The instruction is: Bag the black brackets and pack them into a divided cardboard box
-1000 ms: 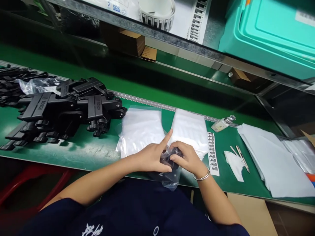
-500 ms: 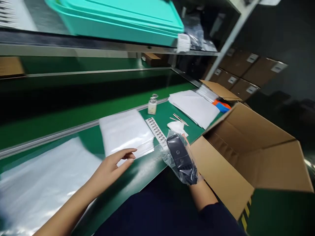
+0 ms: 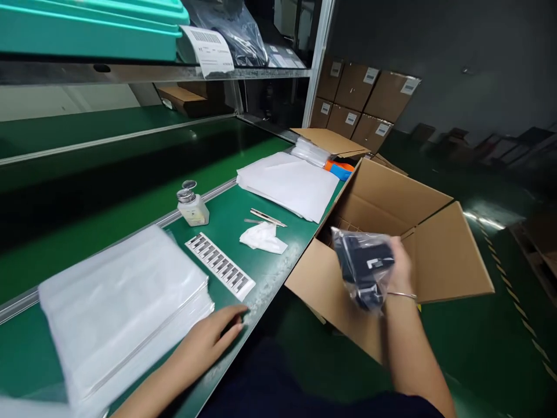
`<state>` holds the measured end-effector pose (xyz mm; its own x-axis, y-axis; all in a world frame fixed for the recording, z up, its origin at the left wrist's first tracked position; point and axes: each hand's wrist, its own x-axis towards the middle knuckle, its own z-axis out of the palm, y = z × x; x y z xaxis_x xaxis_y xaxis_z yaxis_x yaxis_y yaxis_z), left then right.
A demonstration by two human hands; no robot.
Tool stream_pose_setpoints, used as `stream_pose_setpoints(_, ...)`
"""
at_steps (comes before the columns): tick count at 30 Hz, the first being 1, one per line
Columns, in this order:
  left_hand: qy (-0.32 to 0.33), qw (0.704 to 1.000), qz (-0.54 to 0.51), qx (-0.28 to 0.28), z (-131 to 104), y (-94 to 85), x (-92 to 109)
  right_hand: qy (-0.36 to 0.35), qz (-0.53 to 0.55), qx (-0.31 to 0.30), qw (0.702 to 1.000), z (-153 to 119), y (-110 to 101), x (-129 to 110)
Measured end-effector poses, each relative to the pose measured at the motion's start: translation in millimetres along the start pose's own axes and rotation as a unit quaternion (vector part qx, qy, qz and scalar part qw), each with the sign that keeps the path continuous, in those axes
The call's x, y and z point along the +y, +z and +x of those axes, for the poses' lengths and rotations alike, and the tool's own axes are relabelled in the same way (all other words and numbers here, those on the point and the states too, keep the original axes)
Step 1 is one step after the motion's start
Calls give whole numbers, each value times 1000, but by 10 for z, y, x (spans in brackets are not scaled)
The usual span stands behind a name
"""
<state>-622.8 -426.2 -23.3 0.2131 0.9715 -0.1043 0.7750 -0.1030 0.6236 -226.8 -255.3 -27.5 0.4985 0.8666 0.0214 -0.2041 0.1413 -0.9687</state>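
A black device in a clear plastic bag [image 3: 365, 267] is gripped from its right side by my right hand [image 3: 400, 267]. It is held over the front of an open cardboard box [image 3: 391, 191], whose flaps are folded outward. Part of my right hand is hidden behind the bag, and the device's exact kind cannot be made out. My left hand [image 3: 217, 334] rests at the green table's edge, empty, thumb and fingers apart. Beside it lie a stack of clear plastic bags [image 3: 126, 296] and a sheet of barcode labels [image 3: 220, 266].
A pump bottle [image 3: 193, 208], tweezers [image 3: 267, 217] and a crumpled white tissue [image 3: 263, 237] lie on the table. Behind them are white sheets [image 3: 289, 183] and an orange-and-blue object [image 3: 339, 169]. A turquoise bin [image 3: 87, 32] stands on the shelf above; stacked cartons [image 3: 357, 96] stand behind.
My right hand has carried the bagged device rightward from the table edge to the cardboard box, turning it. The view has swung right. My left hand is now by the table edge near the labels.
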Motion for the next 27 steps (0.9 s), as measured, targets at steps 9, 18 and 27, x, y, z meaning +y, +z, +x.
stream_pose_setpoints(9, 77, 985, 23, 154, -114, 248, -151, -123, -460, 83, 876, 1880, 258, 478)
stream_pose_setpoints(18, 69, 981, 47, 172, -124, 330, -184, -47, -591, -67, 803, 2113, 956, 1282)
stream_pose_setpoints(27, 9, 986, 60, 156, -141, 394, -176, -28, -622, -129, 772, 2023, 885, 1374)
